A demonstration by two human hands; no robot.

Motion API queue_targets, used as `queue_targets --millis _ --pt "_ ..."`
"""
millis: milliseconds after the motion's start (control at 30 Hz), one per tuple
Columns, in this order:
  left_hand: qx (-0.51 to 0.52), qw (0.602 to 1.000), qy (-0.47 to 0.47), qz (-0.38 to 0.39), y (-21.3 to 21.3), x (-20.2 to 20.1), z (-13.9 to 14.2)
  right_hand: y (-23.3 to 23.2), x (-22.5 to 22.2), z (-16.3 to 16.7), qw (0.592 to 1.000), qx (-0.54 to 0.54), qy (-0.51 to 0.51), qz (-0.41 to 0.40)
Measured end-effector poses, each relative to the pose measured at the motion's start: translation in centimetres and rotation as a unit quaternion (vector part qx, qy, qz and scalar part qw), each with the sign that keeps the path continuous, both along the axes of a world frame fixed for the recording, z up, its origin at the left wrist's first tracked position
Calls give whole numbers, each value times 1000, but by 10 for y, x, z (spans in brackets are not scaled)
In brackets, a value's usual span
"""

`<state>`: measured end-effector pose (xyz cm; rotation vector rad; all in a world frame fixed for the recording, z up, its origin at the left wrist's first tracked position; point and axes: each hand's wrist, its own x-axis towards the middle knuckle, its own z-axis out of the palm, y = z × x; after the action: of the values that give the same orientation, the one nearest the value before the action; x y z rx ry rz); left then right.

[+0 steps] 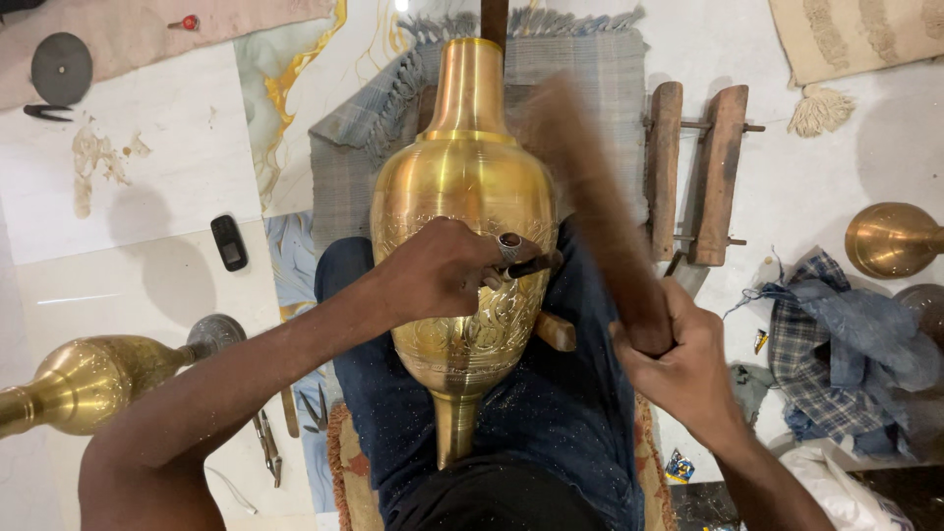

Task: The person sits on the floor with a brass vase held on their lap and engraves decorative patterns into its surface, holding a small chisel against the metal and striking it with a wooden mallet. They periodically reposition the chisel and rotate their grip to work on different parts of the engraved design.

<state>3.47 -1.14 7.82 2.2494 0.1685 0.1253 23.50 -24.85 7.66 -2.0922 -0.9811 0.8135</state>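
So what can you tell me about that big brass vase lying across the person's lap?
The vase is shiny golden brass, lying lengthwise on the person's lap, its narrow foot toward the body and its flared neck pointing away over a grey fringed mat. Engraved patterns band its wide belly. The left hand presses a small dark tool against it; the right hand swings a blurred wooden stick beside it.

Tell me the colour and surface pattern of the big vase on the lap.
Shiny golden brass vase, engraved floral scrollwork around its belly; the head view shows it.
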Motion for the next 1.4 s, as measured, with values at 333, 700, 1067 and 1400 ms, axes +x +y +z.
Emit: queue_targets --millis 333,700,1067,1400 --pt "-70 997 -6 33 -7 -8 5 6 9 7 993 -57 7 99" --pt "-75 995 -1 64 -8 -12 -1 20 11 17 997 58 6 49" --pt "40 997 -37 62 -12 -15 -22 26 13 35 988 22 -64 141" --pt "-7 990 -115 81 -15 -16 -21 34 16 35 989 -4 -52 137"
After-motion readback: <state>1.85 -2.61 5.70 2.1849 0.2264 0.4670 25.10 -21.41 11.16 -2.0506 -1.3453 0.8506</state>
